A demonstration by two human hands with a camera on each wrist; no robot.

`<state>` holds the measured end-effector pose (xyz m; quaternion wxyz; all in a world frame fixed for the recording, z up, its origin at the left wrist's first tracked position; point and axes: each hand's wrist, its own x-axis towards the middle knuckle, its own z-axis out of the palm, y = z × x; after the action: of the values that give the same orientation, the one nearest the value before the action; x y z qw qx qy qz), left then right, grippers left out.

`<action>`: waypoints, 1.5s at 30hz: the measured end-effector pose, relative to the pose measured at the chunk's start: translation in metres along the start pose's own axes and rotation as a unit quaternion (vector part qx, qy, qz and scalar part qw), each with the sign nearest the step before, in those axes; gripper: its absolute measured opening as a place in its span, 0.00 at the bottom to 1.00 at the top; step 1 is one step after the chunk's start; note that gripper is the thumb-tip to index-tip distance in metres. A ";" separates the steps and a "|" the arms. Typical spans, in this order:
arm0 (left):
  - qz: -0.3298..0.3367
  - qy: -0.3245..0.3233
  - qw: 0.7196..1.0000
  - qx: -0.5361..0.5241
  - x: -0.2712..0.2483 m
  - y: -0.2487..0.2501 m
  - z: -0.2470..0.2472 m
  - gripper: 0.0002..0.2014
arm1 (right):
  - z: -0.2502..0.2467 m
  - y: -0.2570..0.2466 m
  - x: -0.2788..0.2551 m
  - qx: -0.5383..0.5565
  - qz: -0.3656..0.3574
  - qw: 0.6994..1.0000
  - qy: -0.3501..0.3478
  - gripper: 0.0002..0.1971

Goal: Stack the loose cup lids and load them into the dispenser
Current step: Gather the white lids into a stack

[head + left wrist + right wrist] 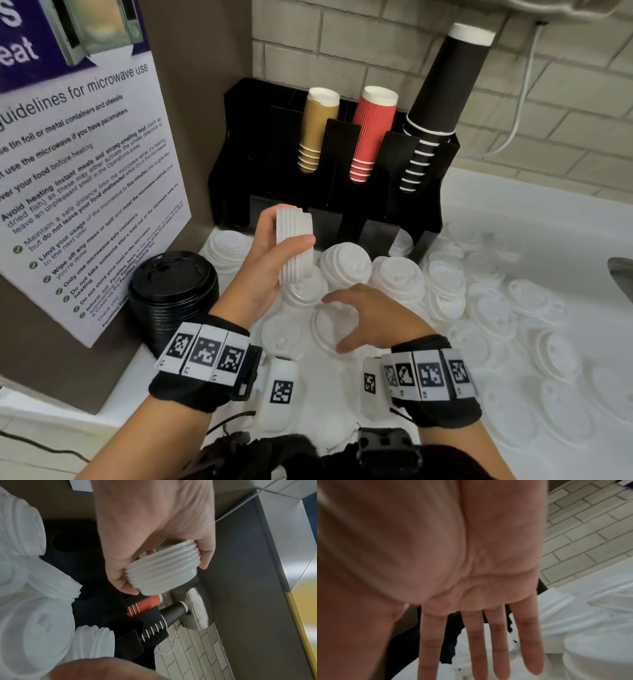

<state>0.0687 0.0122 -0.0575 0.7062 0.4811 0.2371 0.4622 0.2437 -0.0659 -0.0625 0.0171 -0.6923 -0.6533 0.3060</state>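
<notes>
My left hand (pixel 263 260) fingers hold white ribbed lid stack (pixel 295 245) on edge, near dispenser (pixel 329 164) | right hand (pixel 368 317) fingers spread wide above loose lids (pixel 493 318) | left poster (pixel 78 164): "guidelines for microwave use"

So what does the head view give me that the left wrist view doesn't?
Only the head view shows the black lid stack by the microwave poster, the tan cups in the dispenser, the loose lids spread over the counter, and the open right hand above them.

Only the left wrist view shows the ridged rims of the held lid stack edge-on, with fingers curled round them.

Both show the left hand gripping that stack, plus the red cups and black cups.
</notes>
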 end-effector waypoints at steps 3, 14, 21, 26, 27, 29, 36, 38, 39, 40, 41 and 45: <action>-0.005 -0.004 1.000 -0.001 0.000 -0.001 0.000 0.26 | 0.006 0.000 0.006 -0.020 -0.002 1.000 -0.005 0.40; -0.040 -0.002 0.999 -0.028 -0.005 -0.003 0.000 0.24 | -0.030 0.010 -0.024 0.176 -0.093 0.972 0.122 0.35; -0.081 -0.085 0.992 0.038 -0.013 -0.004 0.009 0.24 | -0.027 -0.015 -0.028 0.354 -0.181 0.901 0.176 0.32; -0.077 -0.077 0.993 0.043 -0.014 -0.004 0.012 0.21 | -0.024 -0.016 -0.027 0.356 -0.198 0.896 0.177 0.31; -0.075 -0.074 0.993 0.044 -0.014 -0.004 0.012 0.22 | -0.024 -0.016 -0.026 0.357 -0.201 0.895 0.176 0.31; -0.072 -0.064 0.994 0.046 -0.015 -0.004 0.012 0.23 | -0.023 -0.017 -0.024 0.355 -0.209 0.895 0.173 0.31; -0.057 -0.031 0.998 0.023 -0.017 -0.011 0.010 0.26 | -0.020 -0.024 -0.018 0.354 -0.218 0.893 0.172 0.32; -0.056 -0.030 0.998 0.023 -0.018 -0.011 0.009 0.26 | -0.021 -0.026 -0.017 0.348 -0.220 0.897 0.163 0.32; -0.053 -0.027 0.998 0.024 -0.017 -0.010 0.009 0.25 | -0.023 -0.027 -0.016 0.345 -0.223 0.899 0.155 0.32; -0.045 -0.021 0.999 0.024 -0.016 -0.007 0.009 0.25 | -0.026 -0.028 -0.015 0.345 -0.225 0.899 0.150 0.32; -0.030 -0.005 0.999 0.019 -0.014 -0.003 0.009 0.25 | -0.031 -0.028 -0.014 0.348 -0.226 0.897 0.152 0.31; 0.043 0.082 0.995 -0.025 -0.002 0.028 0.005 0.28 | -0.058 -0.020 0.001 0.339 -0.168 0.896 0.234 0.19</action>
<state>0.0599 0.0112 -0.0306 0.6756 0.4331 0.2614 0.5363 0.2513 -0.0403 -0.0076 0.4541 -0.5762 -0.5934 0.3313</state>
